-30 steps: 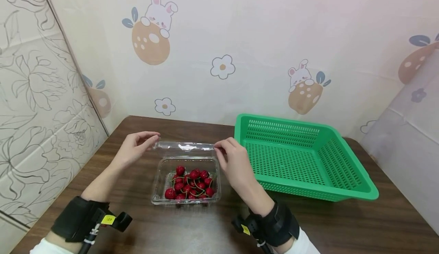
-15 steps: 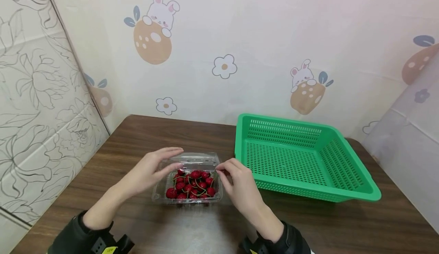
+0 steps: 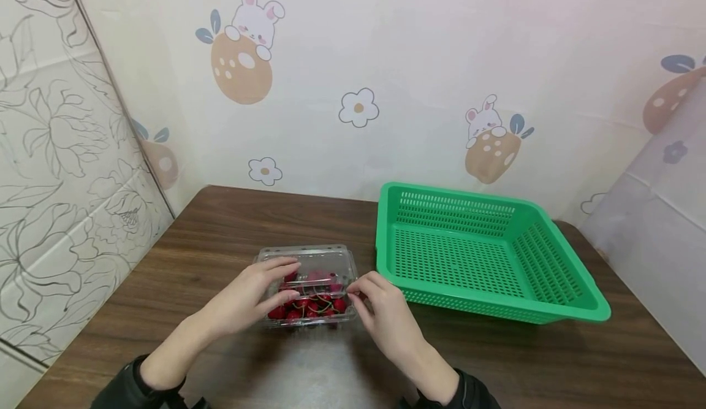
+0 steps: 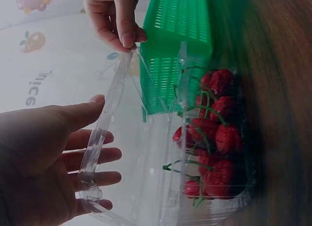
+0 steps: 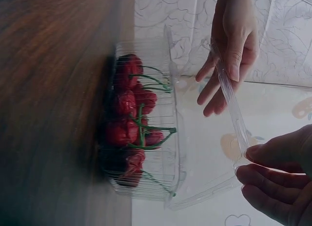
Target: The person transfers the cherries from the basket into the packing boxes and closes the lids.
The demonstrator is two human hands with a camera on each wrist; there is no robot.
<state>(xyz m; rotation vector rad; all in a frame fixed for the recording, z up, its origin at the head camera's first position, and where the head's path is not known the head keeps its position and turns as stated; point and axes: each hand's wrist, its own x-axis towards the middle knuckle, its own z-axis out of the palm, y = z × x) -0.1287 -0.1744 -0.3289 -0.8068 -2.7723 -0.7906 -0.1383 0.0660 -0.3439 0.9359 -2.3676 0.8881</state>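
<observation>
Red cherries (image 4: 226,138) with green stems lie in a clear plastic clamshell box (image 5: 165,179) on the table. Its hinged clear lid (image 3: 317,256) slants over them, raised at the front edge. At the lid's front right corner my right hand (image 3: 386,320) pinches the edge between thumb and fingertips. My left hand (image 3: 239,298) is at the lid's left end, fingers spread and nearly straight. In the left wrist view its thumb (image 4: 90,111) is at the lid's edge, and the other fingers show beyond the clear plastic.
A large green plastic basket (image 3: 491,308) stands right of the box, close to my right hand. The brown wooden table (image 3: 259,213) runs back to a patterned wall covering (image 3: 419,133). Another patterned sheet (image 3: 72,170) hangs along the left side.
The lid has swung forward and down from its raised position behind the box to over the cherries. Both hands have come nearer with it, and the left hand's fingers have spread from their pinch.
</observation>
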